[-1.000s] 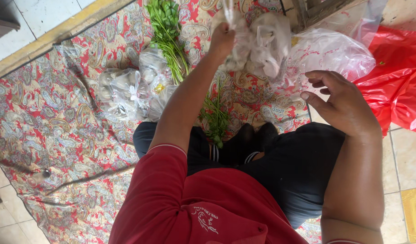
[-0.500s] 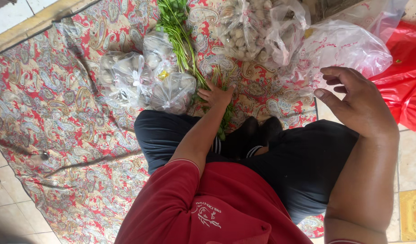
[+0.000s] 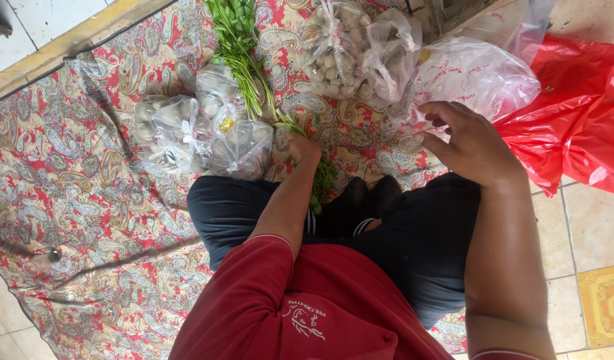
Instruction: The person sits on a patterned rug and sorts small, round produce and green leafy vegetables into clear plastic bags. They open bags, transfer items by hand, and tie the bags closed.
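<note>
My left hand (image 3: 303, 148) reaches forward over my knee and is closed on the lower stems of a long bunch of leafy greens (image 3: 239, 40) that lies on a red patterned cloth (image 3: 67, 167). My right hand (image 3: 472, 143) hovers with fingers spread and holds nothing. It is just in front of a clear plastic bag with red print (image 3: 477, 73). A knotted clear bag of small pale round pieces (image 3: 330, 50) lies beyond the greens' stems. I sit cross-legged in dark trousers and a red shirt.
Several small knotted clear bags (image 3: 187, 130) lie left of the greens. A red plastic bag (image 3: 580, 113) lies at the right on the tiled floor (image 3: 587, 233). A yellow raised edge (image 3: 67, 47) borders the cloth at the upper left.
My left hand has come down from the bags at the top to the greens' stems near my knee. My right hand has stayed open and shifted slightly left.
</note>
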